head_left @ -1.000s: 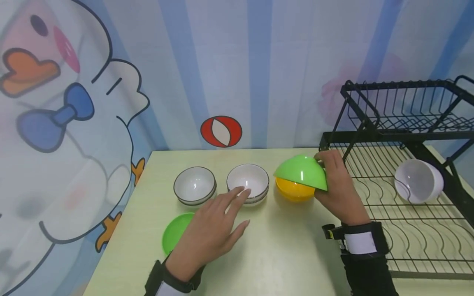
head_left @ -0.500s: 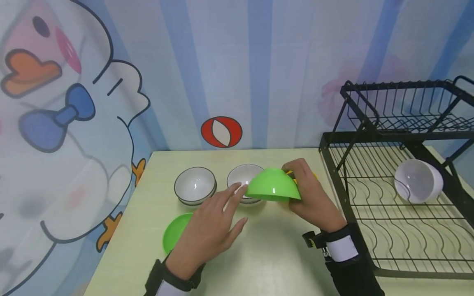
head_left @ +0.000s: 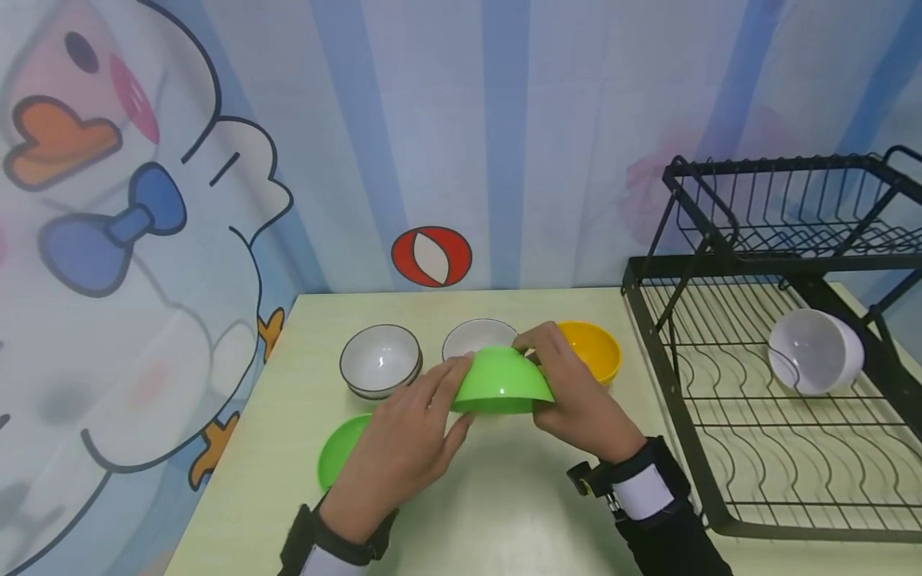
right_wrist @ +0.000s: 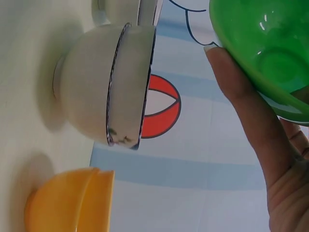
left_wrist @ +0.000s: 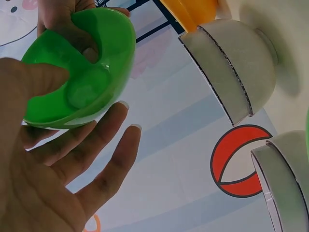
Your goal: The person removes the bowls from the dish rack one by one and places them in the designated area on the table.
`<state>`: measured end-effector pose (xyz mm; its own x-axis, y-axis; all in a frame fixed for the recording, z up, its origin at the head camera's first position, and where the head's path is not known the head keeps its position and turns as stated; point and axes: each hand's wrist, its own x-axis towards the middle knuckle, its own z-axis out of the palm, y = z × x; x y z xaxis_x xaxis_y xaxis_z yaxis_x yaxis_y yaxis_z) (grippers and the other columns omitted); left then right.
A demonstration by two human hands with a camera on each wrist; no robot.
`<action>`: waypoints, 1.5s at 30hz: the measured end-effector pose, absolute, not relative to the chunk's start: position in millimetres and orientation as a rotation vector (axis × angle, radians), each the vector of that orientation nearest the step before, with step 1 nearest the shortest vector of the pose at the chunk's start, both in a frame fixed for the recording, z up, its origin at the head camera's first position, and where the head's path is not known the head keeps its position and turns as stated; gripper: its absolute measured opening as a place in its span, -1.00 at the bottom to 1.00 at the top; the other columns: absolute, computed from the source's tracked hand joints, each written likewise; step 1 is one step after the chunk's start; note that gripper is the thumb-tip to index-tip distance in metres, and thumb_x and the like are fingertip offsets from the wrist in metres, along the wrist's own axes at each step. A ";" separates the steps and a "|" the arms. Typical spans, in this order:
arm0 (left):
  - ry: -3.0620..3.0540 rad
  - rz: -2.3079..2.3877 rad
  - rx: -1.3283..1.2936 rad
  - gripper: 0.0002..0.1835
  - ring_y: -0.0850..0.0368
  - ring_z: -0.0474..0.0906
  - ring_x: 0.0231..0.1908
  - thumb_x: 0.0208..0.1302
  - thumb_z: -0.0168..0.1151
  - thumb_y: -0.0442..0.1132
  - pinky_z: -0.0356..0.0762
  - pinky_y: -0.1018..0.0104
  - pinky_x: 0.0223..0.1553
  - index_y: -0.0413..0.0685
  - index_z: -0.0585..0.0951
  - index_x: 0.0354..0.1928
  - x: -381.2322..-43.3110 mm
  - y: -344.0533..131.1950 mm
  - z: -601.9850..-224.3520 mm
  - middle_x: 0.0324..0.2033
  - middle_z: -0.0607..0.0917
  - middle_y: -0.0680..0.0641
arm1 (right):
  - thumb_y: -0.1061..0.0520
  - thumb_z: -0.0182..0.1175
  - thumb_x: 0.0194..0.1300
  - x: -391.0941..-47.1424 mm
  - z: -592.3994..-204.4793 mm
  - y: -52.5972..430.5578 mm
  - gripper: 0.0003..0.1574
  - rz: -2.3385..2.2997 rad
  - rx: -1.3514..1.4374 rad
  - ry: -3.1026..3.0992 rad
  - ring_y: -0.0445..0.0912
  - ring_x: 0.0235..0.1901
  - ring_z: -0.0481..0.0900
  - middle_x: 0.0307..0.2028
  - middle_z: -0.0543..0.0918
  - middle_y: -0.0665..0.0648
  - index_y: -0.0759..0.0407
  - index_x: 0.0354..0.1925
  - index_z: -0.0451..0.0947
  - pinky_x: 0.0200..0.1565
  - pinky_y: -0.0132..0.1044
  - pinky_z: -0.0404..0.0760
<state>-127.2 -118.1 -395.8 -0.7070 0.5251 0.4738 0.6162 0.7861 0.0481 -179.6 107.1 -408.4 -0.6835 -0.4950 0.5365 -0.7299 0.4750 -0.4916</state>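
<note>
A green bowl (head_left: 502, 382) is held upside down and tilted above the table. My right hand (head_left: 579, 400) grips its right side, thumb inside and fingers outside in the left wrist view. At its left side is my left hand (head_left: 406, 444), the thumb over the inner wall and fingers around the outside; the other fingers spread in the left wrist view. Behind the held bowl stand stacked white bowls (head_left: 475, 336), partly hidden. Right of them are stacked yellow bowls (right_wrist: 67, 200). Another green bowl (head_left: 338, 452) lies by my left hand, partly covered by it.
More stacked white bowls (head_left: 379, 360) stand at the back left of the table (head_left: 504, 512). A black two-tier dish rack (head_left: 709, 480) takes up the right side, with a white bowl (head_left: 814, 352) tipped sideways on its lower tier. A printed curtain (head_left: 562, 144) hangs behind.
My right hand has carried the green bowl left and down from above the yellow bowls to my left hand, uncovering the yellow bowls. The left hand has barely moved and now meets the bowl.
</note>
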 end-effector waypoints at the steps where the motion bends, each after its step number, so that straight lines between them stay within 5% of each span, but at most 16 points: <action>1: -2.538 -0.288 -0.857 -0.26 0.07 0.48 0.00 0.21 0.23 -0.09 0.62 0.12 -0.12 -0.10 0.16 0.37 -127.1 -118.0 -395.1 0.13 0.49 -0.12 | 0.63 0.06 -0.43 -179.3 -408.6 105.7 -0.13 1.026 1.041 -2.407 -0.10 -0.21 0.30 -0.15 0.32 0.12 0.17 -0.03 0.26 -0.26 -0.19 0.51; 13: -2.493 -0.253 -0.871 -0.30 0.06 0.58 -0.29 0.05 0.32 -0.39 0.66 0.21 -0.27 -0.13 0.29 0.27 -124.3 -124.0 -390.6 0.01 0.53 -0.15 | 0.62 0.10 -0.38 -173.5 -413.4 90.7 -0.15 1.093 1.095 -2.421 -0.12 -0.21 0.32 -0.16 0.33 0.09 0.15 -0.02 0.26 -0.24 -0.22 0.54; 21: -2.548 -0.211 -0.862 -0.17 0.18 0.48 -0.55 -0.14 0.36 -0.49 0.56 0.37 -0.63 -0.10 0.29 0.27 -118.6 -130.0 -397.3 0.02 0.47 -0.16 | 0.56 0.16 -0.24 -167.8 -419.1 81.7 -0.22 1.116 1.146 -2.490 -0.16 -0.18 0.34 -0.09 0.34 0.06 0.12 0.00 0.28 -0.16 -0.27 0.58; 27: -2.603 -0.255 -0.841 -0.08 0.10 0.52 -0.45 -0.27 0.40 -0.57 0.63 0.33 -0.54 -0.11 0.27 0.26 -115.5 -138.3 -397.8 0.03 0.44 -0.17 | 0.19 0.25 0.19 -164.6 -421.1 77.1 -0.51 1.151 1.187 -2.536 -0.22 -0.17 0.37 -0.11 0.36 -0.03 0.02 0.05 0.31 -0.15 -0.30 0.58; 33: -2.685 -0.153 -0.757 -0.06 0.09 0.53 -0.47 -0.30 0.45 -0.53 0.64 0.28 -0.52 -0.11 0.29 0.26 -113.7 -148.1 -396.0 0.04 0.44 -0.16 | -0.31 0.02 0.31 -160.5 -416.2 79.7 -0.46 1.175 1.141 -2.673 -0.22 -0.17 0.46 0.02 0.39 -0.08 -0.18 0.17 0.30 -0.31 -0.31 0.64; 45: -2.753 -0.083 -0.591 -0.21 0.20 0.43 -0.59 -0.11 0.34 -0.49 0.55 0.36 -0.65 -0.18 0.29 0.26 -109.8 -169.9 -395.4 -0.02 0.45 -0.19 | -0.31 -0.10 0.38 -162.9 -405.7 90.8 -0.44 1.113 1.061 -2.715 -0.34 -0.18 0.47 0.09 0.41 -0.14 -0.13 0.21 0.33 -0.32 -0.37 0.61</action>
